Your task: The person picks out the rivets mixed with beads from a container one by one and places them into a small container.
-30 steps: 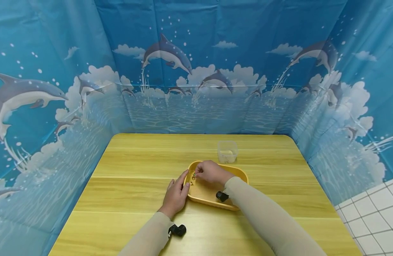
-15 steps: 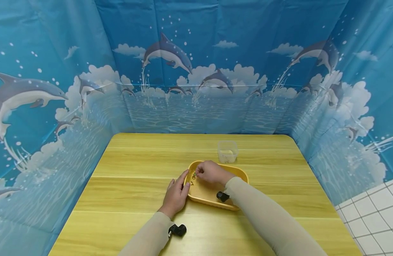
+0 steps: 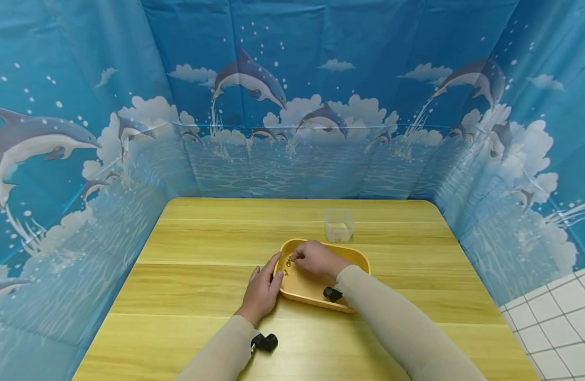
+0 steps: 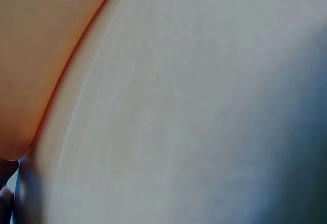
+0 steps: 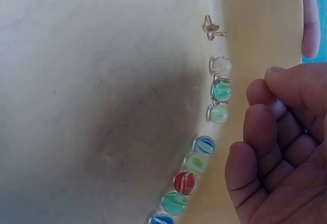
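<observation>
In the head view a yellow plastic tray [image 3: 299, 288] sits on the table. My left hand [image 3: 261, 295] rests against its left side, fingers extended along the outside and thumb at the rim. My right hand [image 3: 318, 258] is over the tray, near its left end. The right wrist view shows that hand's fingers curled, thumb against the index finger; I see nothing between them. Beside it, along the tray's wall, lie glass marbles: a red one [image 5: 185, 183], a green one [image 5: 222, 90], a blue-striped one [image 5: 205, 144] and others. Brass paper fasteners [image 5: 210, 27] lie among and beyond them.
Behind the tray stands a clear plastic container [image 3: 339, 226], its contents unclear. The wooden table [image 3: 202, 238] is enclosed by a dolphin-print curtain [image 3: 292, 164] at the back and sides. White tiles [image 3: 561, 317] show at the lower right.
</observation>
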Available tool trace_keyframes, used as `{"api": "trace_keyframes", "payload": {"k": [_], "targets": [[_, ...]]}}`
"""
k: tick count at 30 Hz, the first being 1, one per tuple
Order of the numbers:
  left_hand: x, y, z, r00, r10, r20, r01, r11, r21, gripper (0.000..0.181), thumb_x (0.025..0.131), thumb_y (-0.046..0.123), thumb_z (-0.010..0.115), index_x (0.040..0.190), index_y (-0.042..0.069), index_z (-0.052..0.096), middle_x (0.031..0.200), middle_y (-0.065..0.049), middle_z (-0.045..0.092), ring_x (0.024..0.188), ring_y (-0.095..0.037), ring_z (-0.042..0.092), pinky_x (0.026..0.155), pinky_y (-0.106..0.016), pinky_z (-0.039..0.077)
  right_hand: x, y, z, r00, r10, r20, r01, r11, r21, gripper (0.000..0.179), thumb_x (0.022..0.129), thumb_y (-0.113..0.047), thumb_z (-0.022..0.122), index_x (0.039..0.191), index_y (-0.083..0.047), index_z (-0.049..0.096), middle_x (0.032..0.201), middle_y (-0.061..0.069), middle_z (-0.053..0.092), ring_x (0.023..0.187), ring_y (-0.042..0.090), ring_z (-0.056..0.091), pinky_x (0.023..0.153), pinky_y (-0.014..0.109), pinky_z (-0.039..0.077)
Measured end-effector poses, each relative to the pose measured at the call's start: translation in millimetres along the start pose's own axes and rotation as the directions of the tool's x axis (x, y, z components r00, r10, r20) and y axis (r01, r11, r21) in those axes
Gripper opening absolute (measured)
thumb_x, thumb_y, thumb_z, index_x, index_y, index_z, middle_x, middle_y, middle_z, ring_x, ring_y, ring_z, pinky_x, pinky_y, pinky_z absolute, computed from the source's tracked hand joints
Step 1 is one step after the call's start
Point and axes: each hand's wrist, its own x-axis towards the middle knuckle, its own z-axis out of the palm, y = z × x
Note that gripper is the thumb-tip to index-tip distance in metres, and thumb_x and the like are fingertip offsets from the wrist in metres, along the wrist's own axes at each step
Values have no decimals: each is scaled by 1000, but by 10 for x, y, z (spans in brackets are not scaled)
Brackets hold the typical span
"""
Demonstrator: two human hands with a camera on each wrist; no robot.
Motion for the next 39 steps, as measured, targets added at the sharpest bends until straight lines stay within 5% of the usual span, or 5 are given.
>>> {"api": "trace_keyframes", "payload": {"k": [39], "targets": [[-3, -8, 16, 1000, -4, -13, 4, 1000, 4, 54, 110, 26, 50, 163, 26, 40, 153, -6, 60, 139, -30, 61, 131, -61, 22, -6, 111, 77, 1000, -5, 25, 6, 1000, -7, 7, 101, -19, 72, 100, -17, 79, 96, -6, 76, 83, 8, 61, 82, 33, 57]]}}
